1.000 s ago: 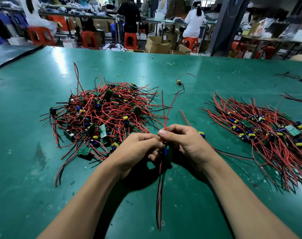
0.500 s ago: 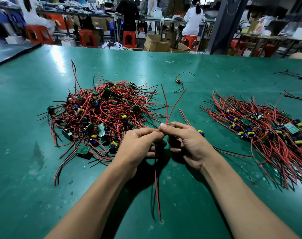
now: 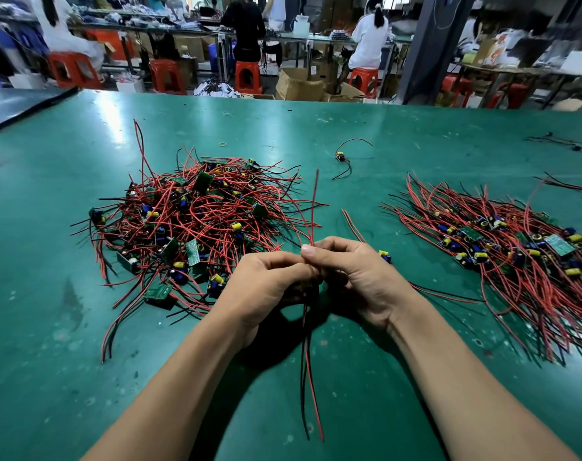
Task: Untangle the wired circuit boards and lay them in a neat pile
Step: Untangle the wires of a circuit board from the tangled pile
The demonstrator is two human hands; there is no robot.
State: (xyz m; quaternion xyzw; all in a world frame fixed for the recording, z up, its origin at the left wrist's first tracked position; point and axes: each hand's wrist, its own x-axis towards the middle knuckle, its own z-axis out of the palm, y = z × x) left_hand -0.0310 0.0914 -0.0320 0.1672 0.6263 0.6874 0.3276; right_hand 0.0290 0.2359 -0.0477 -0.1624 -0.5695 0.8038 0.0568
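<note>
My left hand [image 3: 266,281] and right hand [image 3: 356,277] meet at frame centre, both pinching one board's red and black wires [image 3: 313,207], board itself hidden; best draw them straight toward open table [image 3: 366,410] at lower frame, off the tangled heap [image 3: 196,224] centre-left, then right to the neat pile [image 3: 502,254].

Place: you're in an electronics assembly workshop | your green bench [image 3: 416,134] carries heaps of wired circuit boards [image 3: 196,221] | beyond it you see workers [image 3: 369,38] on red stools [image 3: 248,76], cardboard boxes [image 3: 299,88].
</note>
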